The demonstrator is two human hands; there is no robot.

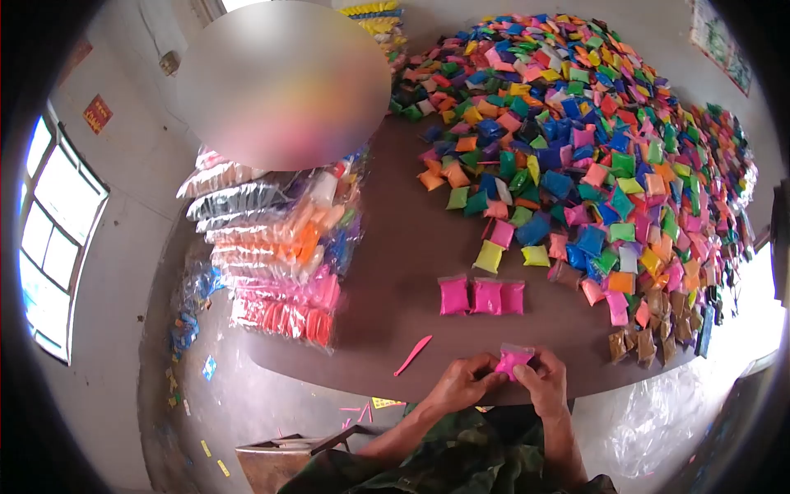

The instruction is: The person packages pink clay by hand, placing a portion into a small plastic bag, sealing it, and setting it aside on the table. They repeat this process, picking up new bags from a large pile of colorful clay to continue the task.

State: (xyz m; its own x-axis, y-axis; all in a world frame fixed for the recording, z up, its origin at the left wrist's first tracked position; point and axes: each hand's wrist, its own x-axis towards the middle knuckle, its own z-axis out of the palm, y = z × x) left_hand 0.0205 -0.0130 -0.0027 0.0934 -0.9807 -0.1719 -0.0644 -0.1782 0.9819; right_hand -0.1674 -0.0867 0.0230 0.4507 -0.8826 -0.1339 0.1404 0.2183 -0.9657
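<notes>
Close to the table's near edge, my left hand [462,384] and my right hand [543,382] pinch a small pink packet [512,361] between them, its clear upper edge showing. The fingers of both hands are closed on its sides. Beyond them lie several magenta packets [499,297] in a short row, side by side and partly overlapping. To the left of my left hand rests a pink plastic knife-like tool [413,356], slanted on the brown table [387,247].
A large heap of colorful small packets [568,148] covers the right and far side. Layered clear bags of packets [280,239] are stacked at the left. Brown packets [650,333] lie near the right edge. Below the table stands an open box [284,461]; scraps litter the floor.
</notes>
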